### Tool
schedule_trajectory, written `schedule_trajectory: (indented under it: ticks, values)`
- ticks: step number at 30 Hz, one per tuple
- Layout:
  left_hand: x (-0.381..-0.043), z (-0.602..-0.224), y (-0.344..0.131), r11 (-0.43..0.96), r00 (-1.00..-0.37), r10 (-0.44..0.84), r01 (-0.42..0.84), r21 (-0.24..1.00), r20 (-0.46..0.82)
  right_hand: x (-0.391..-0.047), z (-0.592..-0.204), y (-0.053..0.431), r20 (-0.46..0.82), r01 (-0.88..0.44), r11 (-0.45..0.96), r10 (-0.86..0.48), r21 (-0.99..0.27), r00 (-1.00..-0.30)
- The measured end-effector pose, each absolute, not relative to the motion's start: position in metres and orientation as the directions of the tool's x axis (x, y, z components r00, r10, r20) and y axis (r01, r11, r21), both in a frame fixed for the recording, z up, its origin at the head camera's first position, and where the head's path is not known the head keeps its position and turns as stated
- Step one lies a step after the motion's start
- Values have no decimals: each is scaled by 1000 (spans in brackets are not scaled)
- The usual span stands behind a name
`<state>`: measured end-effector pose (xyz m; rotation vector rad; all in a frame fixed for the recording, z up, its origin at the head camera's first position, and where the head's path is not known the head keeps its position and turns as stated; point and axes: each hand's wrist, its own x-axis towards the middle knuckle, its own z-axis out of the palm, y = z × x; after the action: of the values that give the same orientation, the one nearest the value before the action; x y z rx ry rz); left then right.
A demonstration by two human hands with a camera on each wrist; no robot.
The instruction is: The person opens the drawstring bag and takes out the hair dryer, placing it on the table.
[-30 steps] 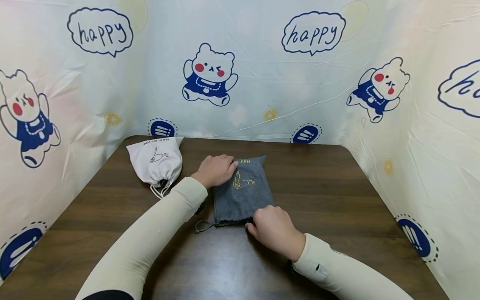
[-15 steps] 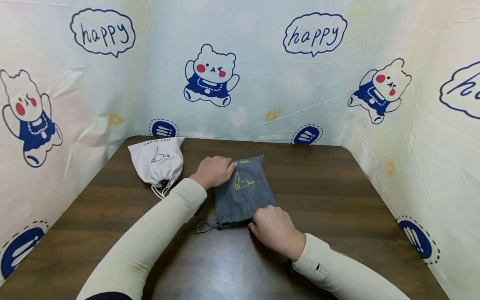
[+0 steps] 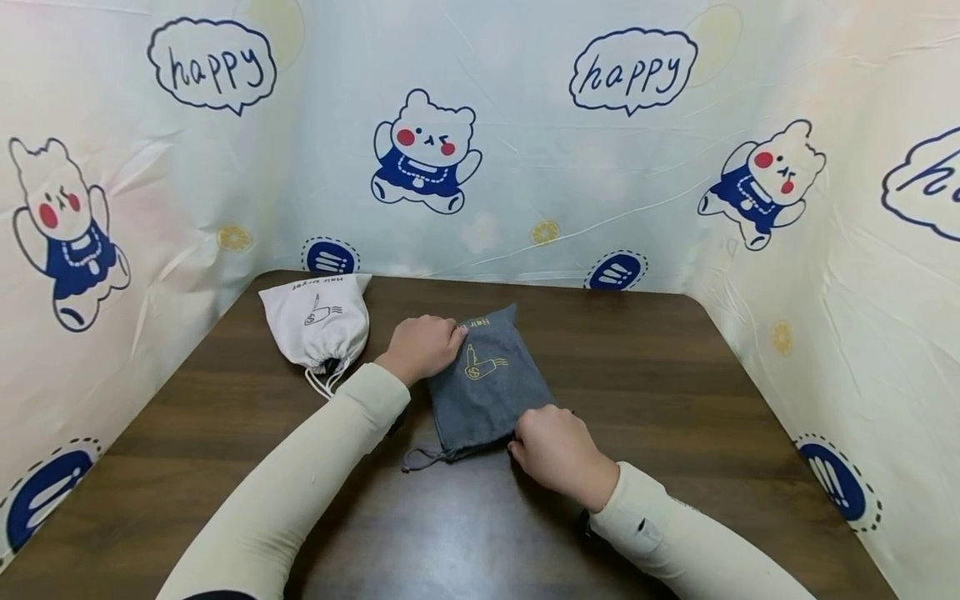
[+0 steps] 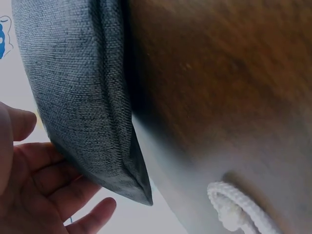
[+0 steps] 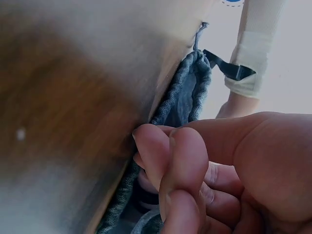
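A grey cloth drawstring bag (image 3: 491,404) with a yellow hair dryer print lies on the table, its gathered mouth facing me. My left hand (image 3: 422,346) rests on its far left part. In the left wrist view the fingers (image 4: 68,195) lie loosely bent against the bag's end corner. At the right end of the mouth, my right hand (image 3: 558,454) has curled fingers and pinches the rim. The right wrist view looks into the mouth (image 5: 187,92), where a pinkish thing with a dark band (image 5: 145,184) shows partly behind my fingers. The rest of the contents is hidden.
A white drawstring bag (image 3: 318,321) with a black hair dryer print lies at the back left, its white cords toward me. The brown wooden table (image 3: 660,375) meets a printed curtain (image 3: 510,158) at the back and both sides.
The grey bag has turned slightly counterclockwise, its far corner going left and its mouth end right. My right hand has moved a little right with the rim. My left hand stays on the bag.
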<state>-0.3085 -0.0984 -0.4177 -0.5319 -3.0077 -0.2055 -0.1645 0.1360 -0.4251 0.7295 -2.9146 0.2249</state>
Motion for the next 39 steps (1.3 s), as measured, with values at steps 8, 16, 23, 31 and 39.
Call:
schedule_trajectory:
  ticks: [8, 16, 23, 31, 39]
  values:
    - [-303, -418, -104, 939, -943, 314, 325, 110, 107, -171, -426, 141, 175, -492, 860, -468, -136, -866]
    - [-300, -417, -103, 953, -958, 257, 273, 132, 128, -183, -424, 153, 156, -469, 871, -448, -147, -881]
    - [-299, -422, -102, 964, -963, 227, 244, 106, 145, -188, -426, 159, 152, -476, 861, -453, -180, -878]
    - [-294, -422, -105, 965, -961, 217, 238, 115, 169, -191, -423, 161, 121, -443, 869, -426, -218, -896]
    - [-289, -420, -109, 966, -960, 203, 229, 124, 190, -204, -427, 169, 100, -406, 872, -395, -274, -913]
